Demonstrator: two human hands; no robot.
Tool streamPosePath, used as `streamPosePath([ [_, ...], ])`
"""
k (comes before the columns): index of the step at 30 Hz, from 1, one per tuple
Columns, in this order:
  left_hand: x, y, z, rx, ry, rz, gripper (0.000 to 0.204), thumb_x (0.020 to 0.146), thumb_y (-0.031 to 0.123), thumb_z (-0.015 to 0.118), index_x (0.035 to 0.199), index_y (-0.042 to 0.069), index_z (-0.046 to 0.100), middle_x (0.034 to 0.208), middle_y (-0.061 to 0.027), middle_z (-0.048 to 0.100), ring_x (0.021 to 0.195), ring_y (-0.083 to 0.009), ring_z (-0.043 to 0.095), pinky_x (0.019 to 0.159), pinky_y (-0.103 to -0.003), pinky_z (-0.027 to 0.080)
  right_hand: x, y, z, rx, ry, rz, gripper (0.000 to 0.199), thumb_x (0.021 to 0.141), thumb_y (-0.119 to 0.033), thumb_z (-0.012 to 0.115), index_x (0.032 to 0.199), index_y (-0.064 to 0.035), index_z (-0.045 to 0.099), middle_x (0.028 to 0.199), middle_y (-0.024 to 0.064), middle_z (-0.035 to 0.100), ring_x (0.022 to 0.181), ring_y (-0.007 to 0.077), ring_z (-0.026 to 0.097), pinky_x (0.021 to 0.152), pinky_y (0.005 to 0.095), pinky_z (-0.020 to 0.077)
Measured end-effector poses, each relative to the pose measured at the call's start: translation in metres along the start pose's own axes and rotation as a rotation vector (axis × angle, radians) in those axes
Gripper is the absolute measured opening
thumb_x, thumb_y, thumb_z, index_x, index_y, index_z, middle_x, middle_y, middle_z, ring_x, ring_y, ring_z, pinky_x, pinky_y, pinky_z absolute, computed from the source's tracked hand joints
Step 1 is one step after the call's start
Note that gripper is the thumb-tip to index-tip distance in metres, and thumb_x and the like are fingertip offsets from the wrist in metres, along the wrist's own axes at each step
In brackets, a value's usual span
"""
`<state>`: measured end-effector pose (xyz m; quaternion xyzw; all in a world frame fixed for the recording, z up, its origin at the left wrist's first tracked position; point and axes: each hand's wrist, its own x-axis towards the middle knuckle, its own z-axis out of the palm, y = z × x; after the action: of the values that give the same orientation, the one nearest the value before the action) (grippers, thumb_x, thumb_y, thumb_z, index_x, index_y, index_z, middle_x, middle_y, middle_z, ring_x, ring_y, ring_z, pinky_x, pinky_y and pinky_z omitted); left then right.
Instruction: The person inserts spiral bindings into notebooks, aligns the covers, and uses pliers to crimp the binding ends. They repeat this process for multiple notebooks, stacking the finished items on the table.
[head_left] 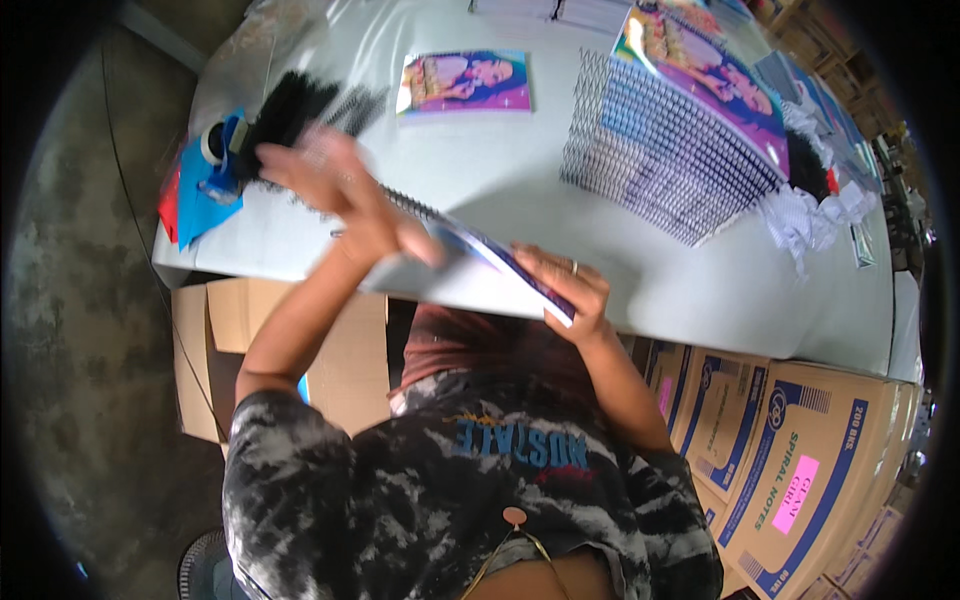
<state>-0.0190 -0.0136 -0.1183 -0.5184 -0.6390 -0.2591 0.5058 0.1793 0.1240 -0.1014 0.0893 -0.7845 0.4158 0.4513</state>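
Note:
A spiral notebook (505,265) is tilted edge-on over the table's near edge, a dark coil running along its upper side. My right hand (572,285) grips its near right end, thumb and fingers wrapped around it. Over the notebook's far left end is my left hand (350,195), smeared by motion, with its fingers stretched out and the thumb apart. Just past that hand lies a heap of black spiral coils (295,105). A notebook with a colourful printed cover (465,82) rests flat farther back.
On the right of the white table (500,160) stands a large stack of spiral-bound notebooks (680,140), with crumpled paper (815,220) beside it. At the left edge are a blue sheet (205,205) and a tape roll (212,143). Cardboard boxes (800,470) stand below the table.

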Motion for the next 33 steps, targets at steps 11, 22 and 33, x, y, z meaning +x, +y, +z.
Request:
streamPosePath([
  [11, 0.028, 0.010, -0.007, -0.291, -0.096, 0.063, 0.115, 0.073, 0.078, 0.035, 0.134, -0.016, 0.012, 0.140, -0.0381, 0.008, 0.131, -0.0532, 0.004, 0.103, -0.061, -0.001, 0.000, -0.002, 0.001, 0.001, -0.039, -0.029, 0.032, 0.072, 0.003, 0.064, 0.104, 0.0026, 0.063, 0.096, 0.0183, 0.066, 0.086, 0.0278, 0.066, 0.075, 0.0332, 0.0538],
  [22, -0.010, 0.051, -0.019, -0.488, -0.258, 0.159, 0.100, 0.071, 0.073, 0.049, 0.133, -0.004, 0.032, 0.136, -0.0317, 0.027, 0.124, -0.0450, 0.031, 0.102, -0.057, 0.021, -0.001, 0.002, -0.001, -0.050, 0.039, 0.072, 0.031, 0.076, 0.003, 0.062, 0.107, 0.0019, 0.062, 0.101, 0.0150, 0.066, 0.089, 0.0242, 0.065, 0.077, 0.0303, 0.0522],
  [33, 0.117, 0.022, -0.007, -0.300, 0.113, 0.022, 0.063, 0.069, 0.070, 0.054, 0.089, 0.010, 0.058, 0.100, -0.0128, 0.048, 0.096, -0.0310, 0.045, 0.085, -0.042, 0.032, 0.004, -0.005, -0.004, 0.160, 0.018, 0.334, 0.032, 0.079, 0.004, 0.060, 0.110, -0.0002, 0.061, 0.100, 0.0136, 0.066, 0.087, 0.0193, 0.065, 0.075, 0.0283, 0.0503],
])
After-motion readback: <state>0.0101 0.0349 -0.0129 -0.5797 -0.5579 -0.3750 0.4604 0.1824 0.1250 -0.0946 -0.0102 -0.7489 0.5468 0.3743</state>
